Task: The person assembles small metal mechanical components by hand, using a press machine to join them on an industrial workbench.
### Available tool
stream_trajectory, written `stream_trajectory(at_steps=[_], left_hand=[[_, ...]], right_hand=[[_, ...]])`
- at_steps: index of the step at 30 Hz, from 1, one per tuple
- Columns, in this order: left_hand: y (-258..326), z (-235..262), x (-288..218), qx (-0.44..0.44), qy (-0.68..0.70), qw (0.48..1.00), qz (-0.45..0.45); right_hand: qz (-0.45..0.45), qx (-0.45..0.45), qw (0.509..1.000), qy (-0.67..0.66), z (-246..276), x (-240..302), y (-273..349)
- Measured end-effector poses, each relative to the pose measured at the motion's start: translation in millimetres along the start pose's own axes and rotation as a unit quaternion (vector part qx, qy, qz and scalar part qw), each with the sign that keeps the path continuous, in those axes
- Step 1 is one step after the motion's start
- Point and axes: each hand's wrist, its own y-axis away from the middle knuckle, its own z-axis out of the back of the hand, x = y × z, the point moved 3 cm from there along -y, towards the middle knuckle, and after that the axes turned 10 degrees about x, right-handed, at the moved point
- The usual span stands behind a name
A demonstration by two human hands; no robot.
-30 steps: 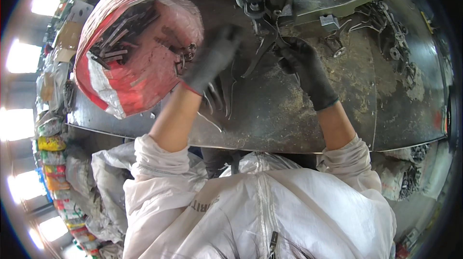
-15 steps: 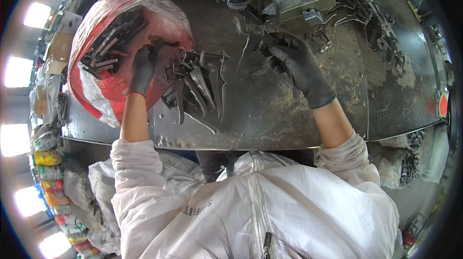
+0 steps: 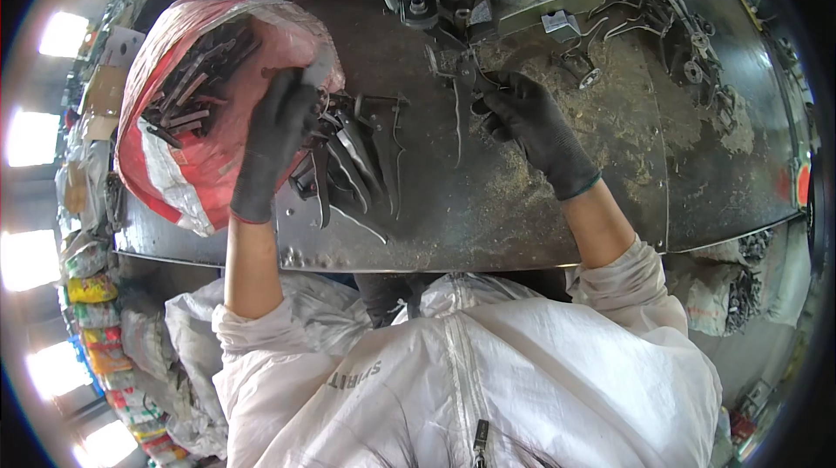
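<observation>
My right hand [image 3: 527,124], in a dark grey glove, is closed with thumb and fingertips at a dark metal plier-like part [image 3: 459,115]. The part's upper end lies under the head of a green press [image 3: 453,11], and a long thin handle points toward me. My left hand [image 3: 283,124], gloved alike, is closed over the right rim of a red and white woven sack [image 3: 196,194]. A flat grey metal piece [image 3: 322,66], blurred, sticks out past its fingers. Right beside that hand lies a heap of curved metal handles [image 3: 357,159].
Dark metal pieces [image 3: 205,76] fill part of the sack. Several hooked metal parts [image 3: 675,33] lie at the far right of the steel table [image 3: 540,233]. A small bright metal block [image 3: 562,26] sits beside the press. Yellowish crumbs are scattered over the tabletop.
My left hand has moved right and turned, from over the sack's mouth to the handle heap. My right hand has shifted slightly left, and the part's handle now hangs straighter toward me.
</observation>
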Motion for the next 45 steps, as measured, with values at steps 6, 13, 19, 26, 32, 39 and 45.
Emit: stream_trajectory(at_steps=[6,13,19,26,32,39,45], left_hand=[[2.3,-51.5,-51.7,0.127,-0.048,0.990,-0.027],[-10.8,-129.0,-90.3,0.219,0.198,0.954,-0.057],[-22.7,-144.5,10.0,0.171,0.050,0.976,0.125],[-20.7,-123.7,20.9,0.147,0.157,0.976,0.017],[-41.8,-138.7,-24.2,0.154,0.111,0.981,-0.034],[-64.5,-136.3,-5.8,0.143,0.072,0.987,0.010],[-70.0,-114.1,-13.0,0.091,-0.072,0.993,-0.017]], right_hand=[[0.013,-0.004,1.000,-0.017,-2.8,9.1,1.5],[0.066,-0.016,0.989,-0.130,-28.4,9.3,-1.3],[0.306,-0.090,0.542,0.777,167.5,57.7,-21.1],[0.198,-0.031,0.729,0.655,138.3,54.3,-38.2],[0.086,0.020,0.995,-0.040,48.5,41.7,-13.6],[0.099,0.030,0.990,-0.094,-15.1,42.6,-7.1],[0.086,0.043,0.995,0.018,-0.2,9.7,-40.2]])
